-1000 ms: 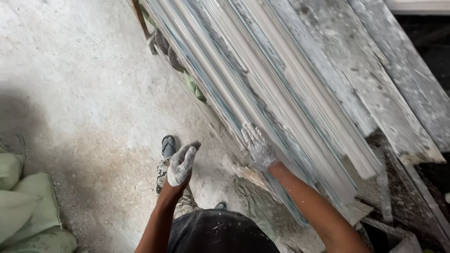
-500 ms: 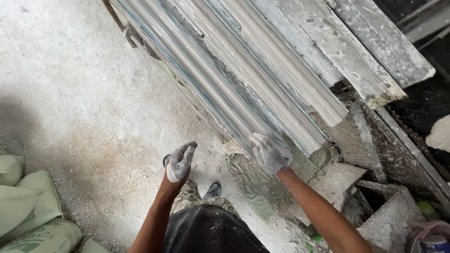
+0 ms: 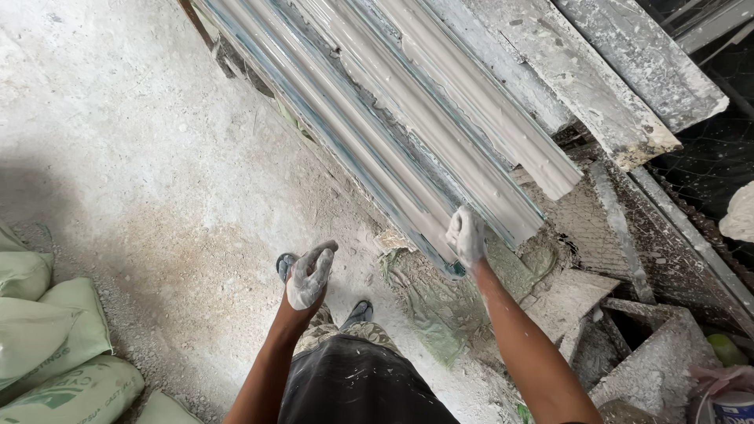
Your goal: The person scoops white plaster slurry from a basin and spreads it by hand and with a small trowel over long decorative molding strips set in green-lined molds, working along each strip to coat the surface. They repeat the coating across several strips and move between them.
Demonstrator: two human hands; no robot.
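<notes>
A long grey moulded strip with ridges (image 3: 408, 133) lies slanted across a plaster-caked bench, its near end pointing toward me. My right hand (image 3: 466, 235), white with plaster, rests on that near end, fingers pressed on its surface. My left hand (image 3: 308, 275), also coated in plaster, hangs free above the floor to the left of the strip, fingers loosely curled and holding nothing. Under it my feet in sandals (image 3: 287, 265) stand on the dusty concrete floor.
Rough plaster-covered planks (image 3: 628, 86) lie beside the strip to the right. Pale green sacks (image 3: 47, 345) are stacked at the lower left. A crumpled green sheet (image 3: 428, 302) and broken plaster slabs (image 3: 652, 369) lie beneath the bench end. A container (image 3: 730, 404) sits at the lower right.
My right hand has slid down along the strip to its near end. My left hand has stayed free beside it. The view has shifted toward the end of the strip.
</notes>
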